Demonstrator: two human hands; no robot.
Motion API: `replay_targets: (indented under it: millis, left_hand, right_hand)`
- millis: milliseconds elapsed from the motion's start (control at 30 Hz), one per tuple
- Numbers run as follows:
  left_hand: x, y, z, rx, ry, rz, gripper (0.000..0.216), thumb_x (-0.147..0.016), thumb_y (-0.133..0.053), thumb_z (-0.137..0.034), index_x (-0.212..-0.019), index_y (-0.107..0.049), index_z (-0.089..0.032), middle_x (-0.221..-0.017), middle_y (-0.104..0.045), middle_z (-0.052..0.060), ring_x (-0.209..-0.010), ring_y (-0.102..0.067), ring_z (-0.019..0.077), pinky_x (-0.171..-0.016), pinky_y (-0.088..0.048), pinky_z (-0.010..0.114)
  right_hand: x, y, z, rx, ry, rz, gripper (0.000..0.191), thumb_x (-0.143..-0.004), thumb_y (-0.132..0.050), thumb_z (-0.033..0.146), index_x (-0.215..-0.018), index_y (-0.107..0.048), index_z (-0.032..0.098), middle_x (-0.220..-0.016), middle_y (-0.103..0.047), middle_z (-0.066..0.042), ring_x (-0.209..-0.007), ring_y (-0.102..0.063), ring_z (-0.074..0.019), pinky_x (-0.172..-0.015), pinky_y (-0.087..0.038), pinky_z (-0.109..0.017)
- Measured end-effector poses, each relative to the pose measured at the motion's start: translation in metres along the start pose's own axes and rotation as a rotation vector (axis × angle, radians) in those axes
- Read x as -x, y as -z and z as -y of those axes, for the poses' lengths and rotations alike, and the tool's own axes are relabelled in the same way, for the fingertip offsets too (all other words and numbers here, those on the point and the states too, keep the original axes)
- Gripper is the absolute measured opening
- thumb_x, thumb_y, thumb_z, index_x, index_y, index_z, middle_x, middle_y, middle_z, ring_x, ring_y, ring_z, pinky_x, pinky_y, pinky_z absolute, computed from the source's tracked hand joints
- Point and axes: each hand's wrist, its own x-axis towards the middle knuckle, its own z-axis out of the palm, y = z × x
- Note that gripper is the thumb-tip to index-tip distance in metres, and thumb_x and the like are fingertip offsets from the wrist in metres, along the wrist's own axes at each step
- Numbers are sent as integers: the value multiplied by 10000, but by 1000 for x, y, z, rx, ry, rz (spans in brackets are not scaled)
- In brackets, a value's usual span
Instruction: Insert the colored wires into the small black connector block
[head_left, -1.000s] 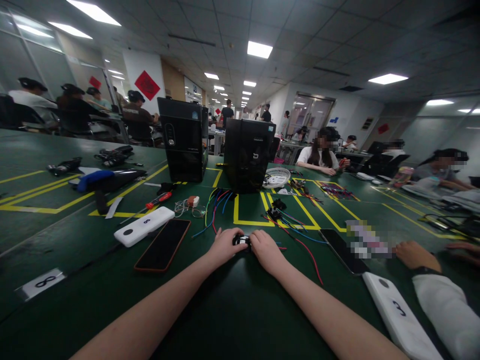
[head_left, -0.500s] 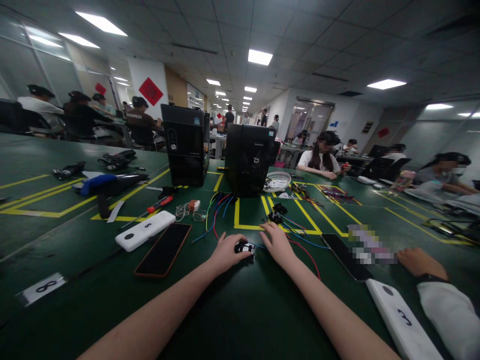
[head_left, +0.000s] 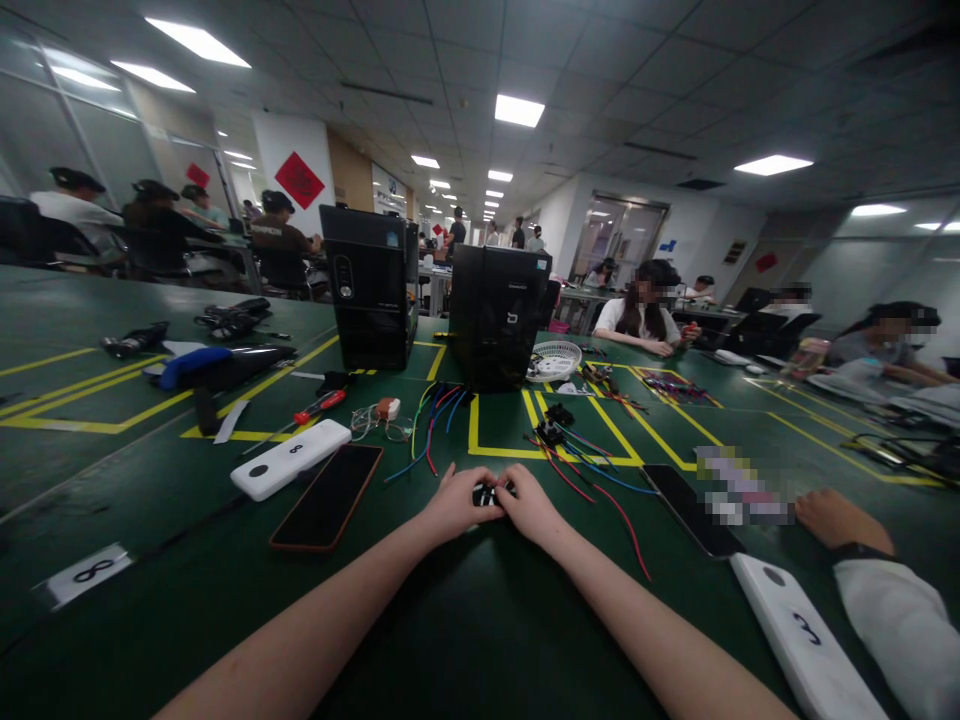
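Over the green table, my left hand (head_left: 452, 503) is closed on a small black-and-white part (head_left: 486, 495), too small and too covered to name. Facing it, my right hand (head_left: 532, 508) has its thumb and fingers bent onto the part's right side, so both hands grip it. The fingers hide much of its outline. Just beyond my right hand lie small black pieces (head_left: 552, 430), with red wires (head_left: 621, 515) and a blue wire (head_left: 622, 486) spread to their right. More coloured wires (head_left: 431, 430) lie beyond my left hand.
Left are an orange-edged phone (head_left: 328, 498), a white device marked 8 (head_left: 292, 460), glasses (head_left: 394, 430) and a red screwdriver (head_left: 319, 407). Two black computer cases (head_left: 371, 300) stand ahead. Right are another phone (head_left: 694, 510), a white device marked 3 (head_left: 806, 635) and a co-worker's hand (head_left: 844, 522).
My right hand has moved left from beside the wires and closed onto the part in my left hand. The red wires on the right have shifted.
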Motion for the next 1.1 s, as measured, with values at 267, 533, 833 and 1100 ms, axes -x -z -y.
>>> replay_targets:
  millis: [267, 533, 833, 1100]
  left_hand:
    - [1, 0, 2, 13, 14, 3, 363, -684, -672, -402, -998, -565, -254, -1037, -630, 1, -1056, -535, 231, -1063, -90, 526]
    - [2, -9, 1, 45, -49, -102, 457, -703, -665, -404, -1108, -527, -245, -1142, -594, 41, -1100, -512, 248, -1068, -157, 500]
    - [1, 22, 17, -166, -20, -545, 229, -858, -404, -186, -1016, -567, -156, -1089, -598, 87, -1069, -523, 215, -991, -351, 383]
    - [11, 2, 3, -496, 89, -145, 405, -855, -467, -339, -1181, -535, -108, -1292, -473, 189, -1219, -404, 331, -1002, -312, 465]
  right_hand:
    - [-9, 32, 20, -62, 133, -61, 87, -779, -514, 168, -697, -543, 168, -854, -566, -32, -849, -531, -144, -785, -408, -262]
    - [-13, 43, -11, 399, 111, -216, 235, -862, -437, 220, -1020, -595, 150, -1028, -587, -119, -971, -530, -217, -839, -401, -343]
    - [23, 24, 24, 319, 391, 148, 416, -768, -563, 260, -1178, -523, 196, -1165, -541, -88, -1066, -493, -209, -916, -366, -338]
    - [-2, 35, -26, 529, 156, -121, 393, -773, -507, 134, -1165, -536, 157, -1248, -491, -136, -1159, -422, -256, -946, -333, -421]
